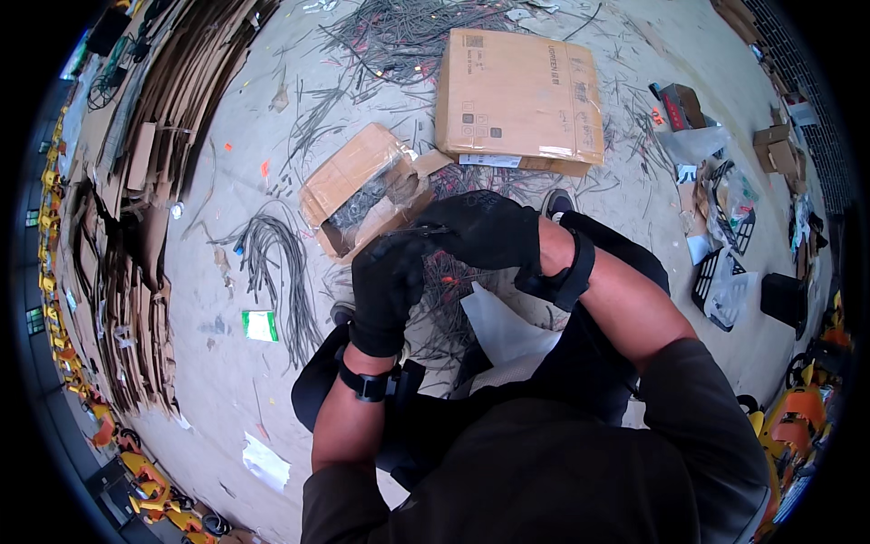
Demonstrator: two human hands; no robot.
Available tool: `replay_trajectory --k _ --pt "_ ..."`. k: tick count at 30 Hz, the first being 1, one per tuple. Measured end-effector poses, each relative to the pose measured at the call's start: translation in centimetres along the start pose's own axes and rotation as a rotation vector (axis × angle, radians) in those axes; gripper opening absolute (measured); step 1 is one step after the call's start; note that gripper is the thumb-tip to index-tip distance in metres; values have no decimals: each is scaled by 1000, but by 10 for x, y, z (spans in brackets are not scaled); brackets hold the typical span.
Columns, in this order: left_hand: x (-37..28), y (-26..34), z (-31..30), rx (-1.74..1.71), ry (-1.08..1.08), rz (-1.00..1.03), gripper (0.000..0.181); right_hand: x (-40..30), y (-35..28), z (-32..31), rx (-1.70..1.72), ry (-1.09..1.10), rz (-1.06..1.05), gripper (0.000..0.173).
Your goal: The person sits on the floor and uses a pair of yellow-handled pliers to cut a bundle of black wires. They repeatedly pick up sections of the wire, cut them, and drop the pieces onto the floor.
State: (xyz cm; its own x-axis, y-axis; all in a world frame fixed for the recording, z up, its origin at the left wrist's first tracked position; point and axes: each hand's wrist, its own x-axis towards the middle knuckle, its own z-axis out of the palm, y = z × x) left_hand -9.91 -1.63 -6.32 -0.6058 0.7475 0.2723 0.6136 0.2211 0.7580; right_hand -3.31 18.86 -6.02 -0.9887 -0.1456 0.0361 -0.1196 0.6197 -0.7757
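Note:
My left hand [386,289], in a black glove, is raised in front of me with its fingers curled. My right hand [481,228], gloved the same way, meets it at the fingertips. A thin dark strand, perhaps a cable, shows between the fingers; which hand grips it is hard to tell. Just beyond the hands an open cardboard box [360,153] lies on the floor with dark small items and clear plastic inside. Behind it stands a larger closed cardboard box [520,98]. Cut cables [448,285] lie on the floor below my hands.
A heap of cut cables [401,34] spreads at the far side. A bundle of grey cables [275,251] and a green-and-white packet [259,326] lie at the left, beside stacked flattened cardboard [197,68]. Black plastic grilles [714,289] and plastic bags lie at the right.

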Motion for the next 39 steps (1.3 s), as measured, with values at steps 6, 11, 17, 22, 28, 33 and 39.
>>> replay_trajectory --k 6,11,17,22,28,33,39 --pt "12 8 3 227 -22 282 10 0 5 2 -133 37 -19 22" --pt "22 54 0 324 76 338 28 22 7 2 -216 -77 47 20" --pt "21 58 0 393 -28 382 22 7 5 -24 -261 12 153 27" --pt "22 72 14 -13 192 -51 22 11 19 -22 -370 4 131 23" --pt "37 98 35 -188 140 -292 30 20 29 -21 -370 -163 114 29" --pt "28 50 21 73 -74 16 27 21 28 -32 -396 -293 52 32" --pt "33 58 28 519 60 347 21 21 44 -3 -364 -207 73 33"
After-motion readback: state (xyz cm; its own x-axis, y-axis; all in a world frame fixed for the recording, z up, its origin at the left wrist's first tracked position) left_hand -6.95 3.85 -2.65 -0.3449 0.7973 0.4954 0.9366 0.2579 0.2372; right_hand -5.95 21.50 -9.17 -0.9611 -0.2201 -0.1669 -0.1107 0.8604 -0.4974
